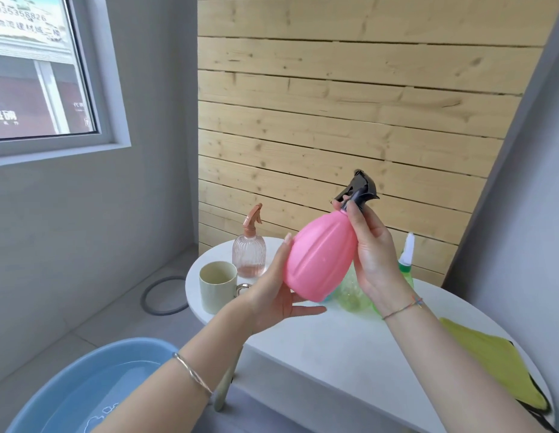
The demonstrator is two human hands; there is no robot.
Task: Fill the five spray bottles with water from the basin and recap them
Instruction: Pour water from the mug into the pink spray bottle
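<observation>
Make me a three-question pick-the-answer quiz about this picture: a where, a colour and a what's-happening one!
1. Where does the cup stand? A. in the basin B. on the white table C. on the floor
2. What colour is the pink bottle's spray head? A. black B. white C. green
3. How is the pink bottle? A. lying flat B. floating C. held in both hands

B: it stands near the table's edge. A: the trigger top is black. C: the left hand holds its body, the right hand grips its neck.
</observation>
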